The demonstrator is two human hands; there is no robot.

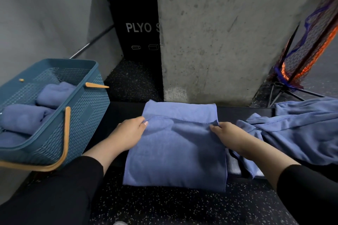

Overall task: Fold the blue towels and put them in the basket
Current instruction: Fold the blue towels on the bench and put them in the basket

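Basket, teal woven plastic with tan handles, sits at far left, tilted toward the camera, on the left end of the black desk. Inside it lie folded blue towels, at least two rolls visible, one nearer and one further back; a third flat piece shows at the lower left corner of the interior. Left hand comes in from a black sleeve, fingers curled and pinching the left end of the folded-over edge of the blue towel. That towel lies flat at centre, its far part on the desk and its near part hanging over the desk's front edge toward the speckled floor. A single layer extends beyond the fold line toward the concrete pillar. Right hand, also from a black sleeve, has its fingers curled, gripping the right end of the same folded edge; thumb lies on top of the cloth, the other fingers are hidden under it. Both grips sit on the fold line, level with each other, the towel's width between them. Heap of unfolded blue cloth lies just right of the right hand, spread to the frame edge. Behind: a black and green box left of the pillar, netting at right.
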